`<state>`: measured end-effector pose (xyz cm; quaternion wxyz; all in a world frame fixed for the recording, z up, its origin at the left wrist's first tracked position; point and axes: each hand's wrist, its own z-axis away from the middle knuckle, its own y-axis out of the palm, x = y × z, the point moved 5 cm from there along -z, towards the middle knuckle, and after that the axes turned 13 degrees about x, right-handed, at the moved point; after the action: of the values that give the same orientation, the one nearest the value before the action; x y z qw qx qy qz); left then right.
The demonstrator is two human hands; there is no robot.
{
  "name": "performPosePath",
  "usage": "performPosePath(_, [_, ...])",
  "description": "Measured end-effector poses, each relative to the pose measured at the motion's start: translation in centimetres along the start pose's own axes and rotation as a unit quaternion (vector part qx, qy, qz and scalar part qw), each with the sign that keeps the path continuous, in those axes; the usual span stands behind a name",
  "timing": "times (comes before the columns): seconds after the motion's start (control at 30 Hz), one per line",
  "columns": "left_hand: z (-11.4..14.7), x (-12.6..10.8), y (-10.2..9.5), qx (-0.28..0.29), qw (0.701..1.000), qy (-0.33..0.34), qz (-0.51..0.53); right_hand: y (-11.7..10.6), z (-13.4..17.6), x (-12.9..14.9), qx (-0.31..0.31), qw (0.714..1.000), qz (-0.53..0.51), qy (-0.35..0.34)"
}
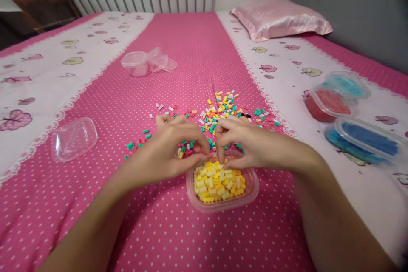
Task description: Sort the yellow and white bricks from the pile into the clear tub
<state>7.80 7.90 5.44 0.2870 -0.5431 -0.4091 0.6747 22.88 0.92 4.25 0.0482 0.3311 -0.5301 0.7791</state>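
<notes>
A clear plastic container (254,191) filled with small yellow toy bricks (218,182) sits on the bedspread in front of me. At its far left rim, my left hand (178,144) has thumb and index finger pinched together; whatever is between them is too small to make out. Fingertips of my right hand (240,140) are closed just over the yellow bricks, and I cannot tell what they hold. Behind both hands lies a scattered pile of loose bricks (219,110) in yellow, green, red and white, partly hidden by the hands.
A clear lid (75,139) lies at the left. Several empty clear containers and lids (135,59) are farther back. On the right stand closed containers of red bricks (328,104) and blue bricks (369,138), with a teal one (346,83) behind. A pink pillow (277,17) rests at the back.
</notes>
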Motion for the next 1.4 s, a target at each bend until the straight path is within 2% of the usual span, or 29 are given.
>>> performPosePath(0.1, [-0.1, 0.8, -0.3, -0.029, 0.999, -0.025, 0.002, -0.1, 0.3, -0.2, 0.012, 1.0, 0.003, 0.013])
performPosePath(0.2, [-0.3, 1.3, 0.2, -0.019, 0.999, -0.038, 0.003, -1.1, 1.0, -0.7, -0.006, 1.0, -0.02, 0.002])
performPosePath(0.33, [-0.6, 1.4, 1.1, 0.013, 0.999, -0.032, -0.01, -2.8, 1.2, -2.6, -0.139, 0.99, -0.026, 0.008])
performPosePath(0.4, [-0.7, 1.6, 1.2, 0.014, 0.999, -0.032, -0.021, -2.8, 0.6, -3.8, -0.185, 0.982, -0.006, 0.032])
performPosePath(0.47, [-0.7, 2.3, 0.9, -0.012, 0.998, -0.046, -0.043, -2.0, -0.4, -4.7, -0.177, 0.982, 0.026, 0.057])
performPosePath(0.57, [-0.5, 3.7, 0.1, -0.055, 0.989, -0.103, -0.094, -0.8, -1.6, -5.4, -0.153, 0.983, 0.075, 0.074])
performPosePath(0.67, [-0.3, 4.8, -0.3, -0.049, 0.977, -0.165, -0.129, -0.3, -2.0, -5.4, -0.155, 0.979, 0.1, 0.082])
performPosePath(0.73, [-0.3, 4.9, -0.3, -0.04, 0.974, -0.183, -0.129, 0.0, -2.2, -5.2, -0.153, 0.978, 0.115, 0.084])
performPosePath(1.07, [-0.7, 4.1, 0.9, -0.028, 0.978, -0.163, -0.13, 0.6, -2.8, -4.6, -0.163, 0.962, 0.176, 0.132])
performPosePath(1.4, [-1.0, 4.3, 1.3, -0.025, 0.976, -0.174, -0.128, 0.8, -3.1, -4.3, -0.153, 0.966, 0.166, 0.126])
